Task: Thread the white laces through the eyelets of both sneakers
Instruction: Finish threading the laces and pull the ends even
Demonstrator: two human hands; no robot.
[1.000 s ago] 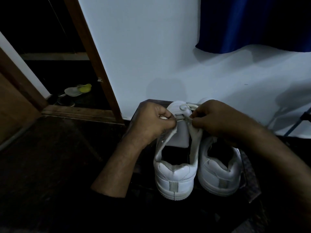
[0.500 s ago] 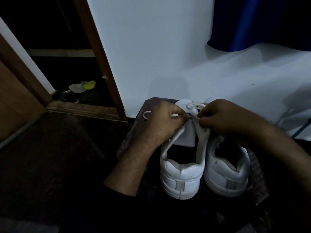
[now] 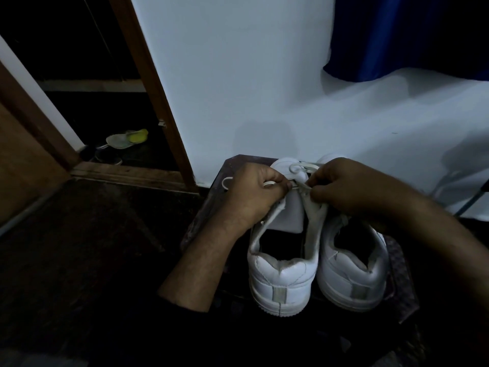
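Note:
Two white sneakers stand side by side, heels toward me, on a small dark stand [image 3: 211,207]. Over the left sneaker [image 3: 281,276] both my hands work at the front eyelets. My left hand [image 3: 254,193] is curled over the shoe's left flap and pinches a white lace [image 3: 301,168], whose loop shows by the toe and whose end curls out left of the hand. My right hand [image 3: 352,189] pinches the lace at the right flap. The right sneaker [image 3: 354,274] is partly hidden under my right forearm.
A pale wall [image 3: 251,88] rises just behind the shoes. A wooden door frame [image 3: 153,88] stands at the left, with a pair of sandals [image 3: 124,140] on the dark floor beyond it. A blue curtain [image 3: 397,35] hangs at the upper right.
Both hands stay at the front eyelets of the left sneaker with only small finger shifts. The view has drifted slightly, and a lace end now shows left of my left hand.

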